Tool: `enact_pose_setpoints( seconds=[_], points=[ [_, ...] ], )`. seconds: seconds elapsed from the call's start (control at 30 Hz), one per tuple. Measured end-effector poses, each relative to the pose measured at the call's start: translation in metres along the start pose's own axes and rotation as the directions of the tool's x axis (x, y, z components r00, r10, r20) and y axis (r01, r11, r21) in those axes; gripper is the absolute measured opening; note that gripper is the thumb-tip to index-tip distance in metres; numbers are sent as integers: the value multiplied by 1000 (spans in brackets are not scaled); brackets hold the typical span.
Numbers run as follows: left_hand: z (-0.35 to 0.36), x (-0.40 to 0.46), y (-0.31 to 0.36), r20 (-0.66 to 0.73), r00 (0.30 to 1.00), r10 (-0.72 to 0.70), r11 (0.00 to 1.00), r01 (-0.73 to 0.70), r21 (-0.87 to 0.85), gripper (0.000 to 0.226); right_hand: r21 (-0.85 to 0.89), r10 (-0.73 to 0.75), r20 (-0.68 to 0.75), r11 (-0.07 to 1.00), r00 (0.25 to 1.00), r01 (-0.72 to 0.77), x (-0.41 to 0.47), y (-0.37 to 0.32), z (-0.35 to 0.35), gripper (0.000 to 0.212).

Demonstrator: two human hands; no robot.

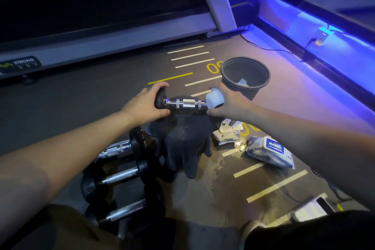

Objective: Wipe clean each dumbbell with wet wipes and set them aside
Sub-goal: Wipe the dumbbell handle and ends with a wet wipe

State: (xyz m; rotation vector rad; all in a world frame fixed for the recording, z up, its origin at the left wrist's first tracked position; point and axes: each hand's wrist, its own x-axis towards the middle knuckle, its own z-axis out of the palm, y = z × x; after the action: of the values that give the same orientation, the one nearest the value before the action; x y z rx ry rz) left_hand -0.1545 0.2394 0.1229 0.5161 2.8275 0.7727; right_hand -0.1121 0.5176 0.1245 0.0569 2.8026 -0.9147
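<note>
A small dumbbell (185, 104) with a chrome knurled handle and black heads is held level above the floor. My left hand (146, 105) grips its left head. My right hand (229, 103) presses a white wet wipe (215, 98) around its right head. Under the dumbbell a dark cloth (186, 142) lies on the floor. Three more black dumbbells (119, 176) lie in a stack at the lower left. A wet-wipe pack (272, 151) lies to the right on the floor.
A black bucket (245, 76) with a used wipe inside stands behind my right hand. A second white pack (227, 136) lies by the cloth. The floor is wet near the packs. A treadmill base (105, 40) runs along the back left; a blue-lit ledge (324, 46) runs along the right.
</note>
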Motion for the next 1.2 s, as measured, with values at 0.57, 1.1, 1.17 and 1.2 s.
enact_pose_setpoints(
  seconds=[0.57,1.1,1.17,1.2],
  points=[
    [7,-24,27,-125,988,-96,990,81,-113,71,33,-33,-232,999,972,42,-33,3,19,67],
    [76,13,136,-119,992,46,975,-71,-213,70,74,62,-354,997,933,-38,-84,93,-55,70],
    [94,19,148,-103,992,70,973,-90,-212,70,138,100,-356,989,929,-54,-94,114,-53,68],
    [103,21,153,-89,992,85,972,-102,-210,70,153,121,-359,986,925,-69,-100,126,-51,67]
  ],
)
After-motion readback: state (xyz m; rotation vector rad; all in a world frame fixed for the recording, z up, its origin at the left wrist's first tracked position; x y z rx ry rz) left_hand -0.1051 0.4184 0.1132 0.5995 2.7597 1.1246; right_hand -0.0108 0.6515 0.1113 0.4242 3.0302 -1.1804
